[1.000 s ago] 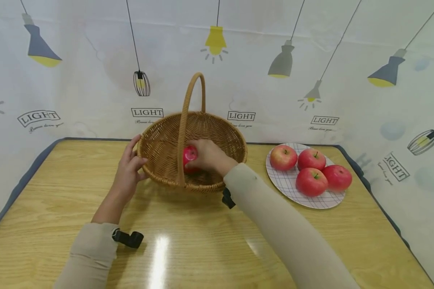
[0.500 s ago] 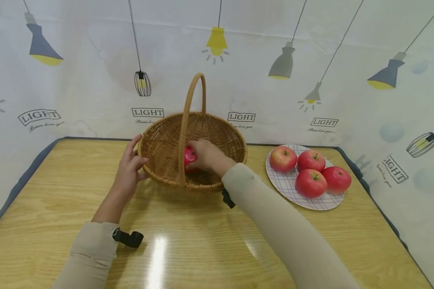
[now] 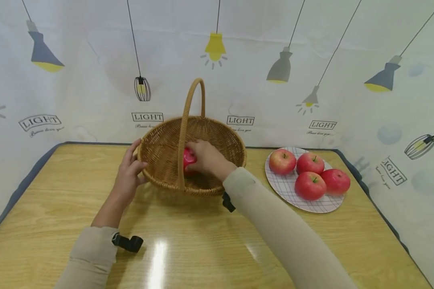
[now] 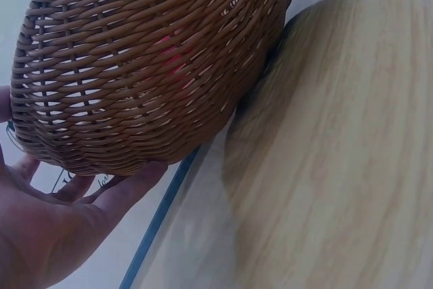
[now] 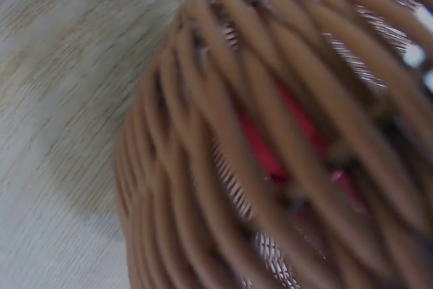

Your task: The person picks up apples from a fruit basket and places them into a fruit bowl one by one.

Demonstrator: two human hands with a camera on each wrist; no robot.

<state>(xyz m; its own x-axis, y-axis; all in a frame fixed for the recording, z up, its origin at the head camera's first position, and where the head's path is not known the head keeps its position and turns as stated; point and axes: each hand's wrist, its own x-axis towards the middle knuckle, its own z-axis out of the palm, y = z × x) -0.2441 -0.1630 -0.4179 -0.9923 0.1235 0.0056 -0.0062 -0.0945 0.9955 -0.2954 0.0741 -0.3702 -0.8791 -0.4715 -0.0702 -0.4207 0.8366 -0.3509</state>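
A wicker basket (image 3: pixel 162 148) with a tall arched handle (image 3: pixel 184 136) stands at the back of the table. At its left end my left hand (image 3: pixel 127 176) holds the rim; in the left wrist view, the thumb and fingers of this hand (image 4: pixel 61 228) cup the basket's woven wall (image 4: pixel 135 72). My right hand (image 3: pixel 206 158) reaches inside and grips a glossy red apple (image 3: pixel 189 158), partly covered by the fingers and the handle. Through the weave in the right wrist view, patches of the red apple (image 5: pixel 260 143) show; that hand itself is hidden there.
A round checked plate (image 3: pixel 283 190) with several red apples (image 3: pixel 310 186) stands on the right of the wooden table (image 3: pixel 188 241). Behind the table hangs a lamp-printed backdrop (image 3: pixel 246 80).
The head view has shifted slightly. Both hands stay almost where they were, the left at the basket rim and the right around the apple inside.
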